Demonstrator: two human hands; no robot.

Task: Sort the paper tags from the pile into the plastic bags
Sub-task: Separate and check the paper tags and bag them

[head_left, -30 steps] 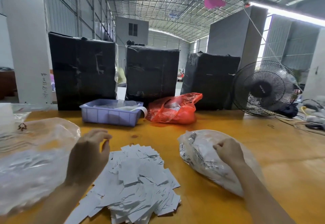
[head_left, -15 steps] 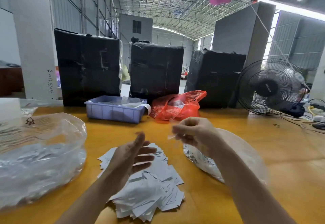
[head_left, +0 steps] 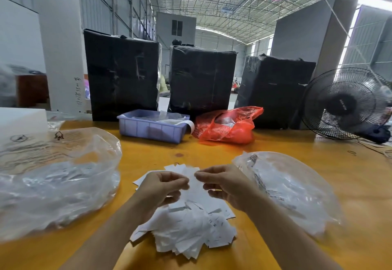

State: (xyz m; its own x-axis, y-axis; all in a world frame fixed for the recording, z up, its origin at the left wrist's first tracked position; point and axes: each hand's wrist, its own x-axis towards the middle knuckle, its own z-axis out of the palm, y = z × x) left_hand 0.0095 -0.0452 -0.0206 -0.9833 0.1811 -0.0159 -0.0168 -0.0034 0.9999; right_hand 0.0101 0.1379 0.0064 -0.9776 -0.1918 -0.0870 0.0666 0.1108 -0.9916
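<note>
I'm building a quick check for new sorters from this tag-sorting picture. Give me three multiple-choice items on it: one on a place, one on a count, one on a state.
1. Where does the pile of paper tags lie?
A. Between the two clear plastic bags
B. Inside the blue tray
C. Under the fan

2. How many black wrapped boxes stand at the back of the table?
A. Two
B. Three
C. Five

3. What are the hands doing?
A. Lying flat on the table
B. Raised over the pile, fingertips brought close together
C. Holding the red bag

Key: 1 A, the left bag and right bag flank the pile. 2 B, three stand in a row. 3 B, the left hand and right hand meet above the tags.
</note>
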